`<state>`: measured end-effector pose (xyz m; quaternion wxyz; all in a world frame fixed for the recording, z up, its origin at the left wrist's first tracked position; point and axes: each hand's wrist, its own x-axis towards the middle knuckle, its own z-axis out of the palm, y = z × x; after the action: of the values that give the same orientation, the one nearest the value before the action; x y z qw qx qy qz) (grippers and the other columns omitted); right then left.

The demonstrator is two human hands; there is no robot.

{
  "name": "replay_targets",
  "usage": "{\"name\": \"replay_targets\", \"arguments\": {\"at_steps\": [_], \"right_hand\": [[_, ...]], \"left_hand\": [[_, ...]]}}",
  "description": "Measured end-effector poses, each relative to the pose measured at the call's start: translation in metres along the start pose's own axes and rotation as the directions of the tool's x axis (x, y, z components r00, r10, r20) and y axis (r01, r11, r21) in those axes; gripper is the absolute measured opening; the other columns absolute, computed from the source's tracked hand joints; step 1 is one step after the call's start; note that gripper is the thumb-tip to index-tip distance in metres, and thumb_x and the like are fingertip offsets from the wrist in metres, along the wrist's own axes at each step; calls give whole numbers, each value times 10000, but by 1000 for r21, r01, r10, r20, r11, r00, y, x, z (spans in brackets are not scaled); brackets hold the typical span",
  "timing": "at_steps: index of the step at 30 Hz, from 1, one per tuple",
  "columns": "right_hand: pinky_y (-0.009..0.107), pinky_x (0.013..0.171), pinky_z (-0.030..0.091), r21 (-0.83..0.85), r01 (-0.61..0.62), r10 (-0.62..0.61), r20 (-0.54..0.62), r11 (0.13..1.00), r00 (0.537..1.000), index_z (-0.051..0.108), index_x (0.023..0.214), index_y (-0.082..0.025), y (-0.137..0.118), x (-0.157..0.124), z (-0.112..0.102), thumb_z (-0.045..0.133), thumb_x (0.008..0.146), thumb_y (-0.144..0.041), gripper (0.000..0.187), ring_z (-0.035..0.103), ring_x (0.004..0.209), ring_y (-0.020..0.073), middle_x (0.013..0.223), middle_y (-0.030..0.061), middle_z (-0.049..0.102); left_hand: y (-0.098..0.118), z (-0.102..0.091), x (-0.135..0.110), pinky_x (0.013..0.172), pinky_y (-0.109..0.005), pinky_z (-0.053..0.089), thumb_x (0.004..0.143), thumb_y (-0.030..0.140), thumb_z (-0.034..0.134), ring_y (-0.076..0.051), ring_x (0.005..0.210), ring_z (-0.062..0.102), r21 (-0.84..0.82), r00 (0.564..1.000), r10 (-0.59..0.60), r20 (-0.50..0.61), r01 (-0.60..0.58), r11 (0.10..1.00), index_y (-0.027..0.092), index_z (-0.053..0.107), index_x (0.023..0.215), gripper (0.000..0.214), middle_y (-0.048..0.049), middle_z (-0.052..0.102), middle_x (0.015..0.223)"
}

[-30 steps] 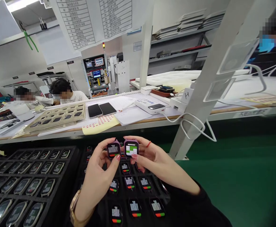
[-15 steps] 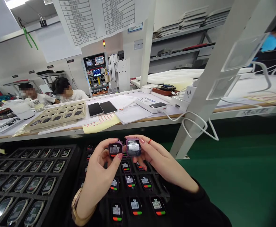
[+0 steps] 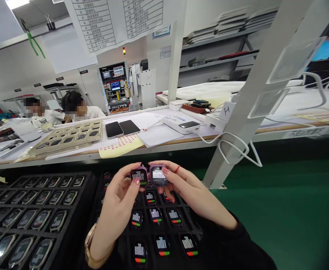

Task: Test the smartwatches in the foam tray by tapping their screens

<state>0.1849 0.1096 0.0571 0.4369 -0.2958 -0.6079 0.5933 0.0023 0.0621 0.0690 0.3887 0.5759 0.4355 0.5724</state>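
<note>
My left hand (image 3: 122,198) grips a purple-framed smartwatch (image 3: 142,177) by its edges, its thumb lying over the lit screen, which shows white text and a green bar at the bottom. Beside it, my right hand (image 3: 187,187) is closed on a second purple smartwatch (image 3: 158,176), whose glass reflects bright light. The two watches are held side by side, almost touching. Beneath both hands lies a black foam tray (image 3: 150,234) with several lit watches in its slots, each showing text and a red and green bar.
A second dark tray (image 3: 81,195) of pale-framed watches stands at the left. Above, the bench shelf carries two phones (image 3: 121,128), a beige blister tray (image 3: 68,138) and a white box (image 3: 179,124). A slanted white post (image 3: 234,123) with looped cable rises at right. Two people sit beyond.
My left thumb has shifted up and left on its watch. The bottom bar on that screen, red before, is now green. My right thumb has slid slightly left over the other watch.
</note>
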Motion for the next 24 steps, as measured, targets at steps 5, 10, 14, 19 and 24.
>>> {"name": "replay_targets", "arguments": {"at_steps": [5,10,14,19,24], "right_hand": [[271,500,374,-3,13,-13,1,1000,1000,574,1258,-187,0,1,0,591,922,-643,567,483,516,151,701,14,608],[272,505,374,-13,12,-11,14,1000,1000,555,1273,-172,-1,1,0,597,917,-630,582,475,509,146,694,6,594],[263,498,369,-25,2,-2,7,1000,1000,556,1266,-169,-2,0,1,603,909,-620,577,469,504,139,694,4,594],[265,505,385,-33,2,-3,-4,999,1000,576,1247,-182,-4,0,2,611,910,-586,527,482,503,144,679,6,604],[249,466,387,-38,29,-30,-22,999,999,592,1213,-170,-6,1,4,642,886,-578,525,475,494,136,675,0,584]], "left_hand": [[-2,1,-1,806,-236,513,851,286,707,-175,1036,607,34,1000,-12,-10,12,999,277,608,1181,345,-31,662,1160],[-3,0,-2,667,-226,469,855,285,698,-159,931,608,75,998,-44,47,40,996,283,549,1288,458,-52,637,1224],[-5,1,-1,717,-233,495,854,296,702,-166,954,612,75,999,-34,39,31,997,279,578,1262,426,-52,634,1230],[-1,0,2,697,-241,530,945,439,552,-113,722,604,64,999,-24,-21,26,998,267,668,1171,306,-39,681,1059],[2,0,0,662,-206,522,919,373,605,-132,779,624,24,1000,-9,21,8,1000,292,643,1248,340,-19,680,915]]}}
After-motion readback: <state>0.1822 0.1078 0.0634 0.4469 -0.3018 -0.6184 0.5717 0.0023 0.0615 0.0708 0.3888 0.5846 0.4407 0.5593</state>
